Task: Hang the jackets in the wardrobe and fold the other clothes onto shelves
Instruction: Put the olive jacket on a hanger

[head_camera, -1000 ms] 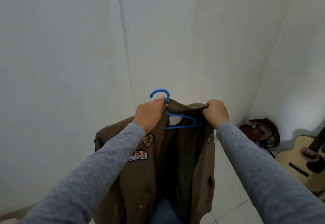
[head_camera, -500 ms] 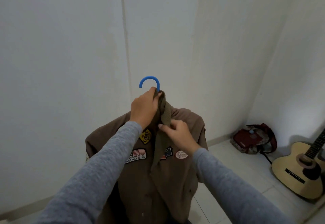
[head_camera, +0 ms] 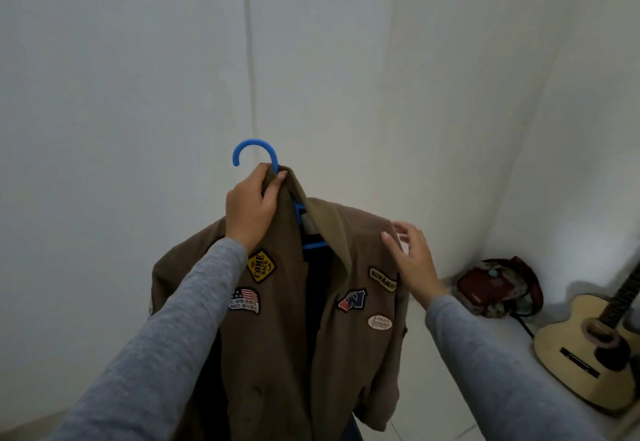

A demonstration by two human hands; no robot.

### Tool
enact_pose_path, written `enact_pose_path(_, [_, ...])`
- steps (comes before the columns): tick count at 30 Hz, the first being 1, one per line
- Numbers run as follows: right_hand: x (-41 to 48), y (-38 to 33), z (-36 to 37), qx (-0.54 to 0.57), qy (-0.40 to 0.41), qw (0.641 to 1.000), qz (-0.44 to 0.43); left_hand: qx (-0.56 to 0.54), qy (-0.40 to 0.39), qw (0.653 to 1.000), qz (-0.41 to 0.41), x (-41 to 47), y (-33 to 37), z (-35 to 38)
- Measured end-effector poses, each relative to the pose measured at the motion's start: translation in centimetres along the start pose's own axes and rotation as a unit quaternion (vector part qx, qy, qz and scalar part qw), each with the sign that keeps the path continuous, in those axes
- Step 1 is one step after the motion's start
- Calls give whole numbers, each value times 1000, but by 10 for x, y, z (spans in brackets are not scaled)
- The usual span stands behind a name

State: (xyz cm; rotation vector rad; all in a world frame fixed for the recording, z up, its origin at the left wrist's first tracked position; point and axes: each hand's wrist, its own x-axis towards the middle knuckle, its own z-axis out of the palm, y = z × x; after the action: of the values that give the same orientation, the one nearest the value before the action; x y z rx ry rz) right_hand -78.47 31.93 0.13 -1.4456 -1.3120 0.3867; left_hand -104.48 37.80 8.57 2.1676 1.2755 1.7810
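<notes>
A brown jacket (head_camera: 287,343) with several sewn-on patches hangs on a blue plastic hanger (head_camera: 255,149), held up in front of me. My left hand (head_camera: 251,208) grips the collar and the hanger's neck just under the hook. My right hand (head_camera: 410,260) lies with straight fingers against the jacket's right shoulder. The front of the jacket hangs open, and part of the blue hanger shows inside the collar. No wardrobe is in view.
White walls meet in a corner straight ahead. On the pale tiled floor at the right stand a red bag (head_camera: 491,286) against the wall and an acoustic guitar (head_camera: 595,347) leaning nearer the right edge.
My right hand let go of the collar and moved out to the jacket's right shoulder. The jacket now sits spread on the hanger, held higher and turned front towards me.
</notes>
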Motion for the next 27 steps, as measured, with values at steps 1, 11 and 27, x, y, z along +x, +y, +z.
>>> enact_pose_path(1, [-5,5,2,30,-2,999,33,-9,7,1000,-13,2,-2,-2])
enact_pose_path(11, [-10,-25,-3,65,226,972,10,11,-103,993,61,2,-5,-22])
enact_pose_path(27, [-27,-69,13,-77,-100,983,-133,-105,-183,977,20,-18,7,13])
